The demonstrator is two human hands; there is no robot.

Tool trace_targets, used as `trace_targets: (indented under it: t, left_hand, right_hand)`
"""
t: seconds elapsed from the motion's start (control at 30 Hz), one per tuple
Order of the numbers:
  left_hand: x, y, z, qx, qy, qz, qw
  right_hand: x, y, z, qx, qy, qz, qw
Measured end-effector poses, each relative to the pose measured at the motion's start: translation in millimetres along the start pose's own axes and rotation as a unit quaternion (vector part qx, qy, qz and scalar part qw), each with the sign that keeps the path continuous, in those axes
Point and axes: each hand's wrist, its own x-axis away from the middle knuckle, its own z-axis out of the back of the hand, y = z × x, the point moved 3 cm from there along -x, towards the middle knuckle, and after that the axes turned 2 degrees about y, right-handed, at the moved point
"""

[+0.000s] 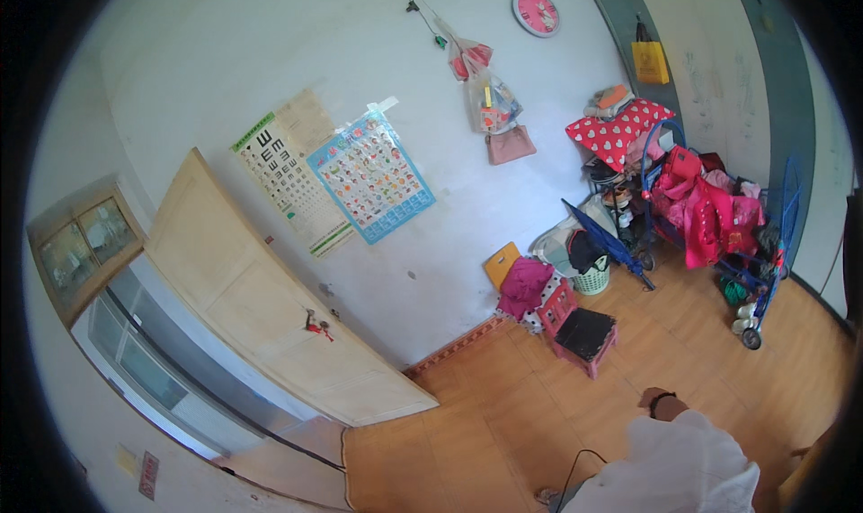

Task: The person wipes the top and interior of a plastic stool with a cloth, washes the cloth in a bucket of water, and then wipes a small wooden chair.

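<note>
My right hand [654, 397] hangs at the lower right over the floor, with a dark bracelet [662, 400] round its wrist. A loose white sleeve [674, 459] covers the arm behind it. The fingers are too small and foreshortened to make out, and I see nothing held. A small pink chair with a black seat [586, 333] stands nearest beyond this hand, apart from it. My left hand is out of the picture. A thin black cable [575, 463] curves beside the white cloth.
A wooden door [261, 288] stands ajar on the left. By the far wall are a green basket [591, 279], a folded blue umbrella [607, 243] and a blue-framed cart [773, 288] heaped with pink clothes. Posters [370, 176], bags [493, 99] and a clock [537, 14] hang above.
</note>
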Motion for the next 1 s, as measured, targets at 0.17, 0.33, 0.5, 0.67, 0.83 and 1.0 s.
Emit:
trace_targets:
  t: [0.17, 0.33, 0.5, 0.67, 0.83, 1.0]
  left_hand:
    - [4, 27, -73, 0.037, -0.047, -0.006, 0.998]
    - [13, 25, -118, 0.036, -0.006, 0.012, 0.999]
    - [-1, 46, -195, 0.058, -0.008, 0.007, 0.998]
    - [-12, 65, -278, 0.086, -0.013, 0.02, 0.996]
    - [-22, 82, -339, 0.11, -0.013, 0.018, 0.994]
    - [-15, 86, -365, 0.144, -0.006, 0.028, 0.989]
  right_hand:
    - [-108, 57, -31, 0.046, 0.056, 0.182, 0.981]
    - [-37, 22, 13, 0.007, -0.147, 0.108, 0.983]
    - [-64, 107, 28, 0.007, -0.032, 0.144, 0.989]
    - [-117, 239, 68, -0.028, -0.074, 0.016, 0.997]
    - [-146, 359, 120, -0.041, -0.034, -0.058, 0.997]
    - [-191, 434, 120, -0.076, -0.06, -0.168, 0.981]
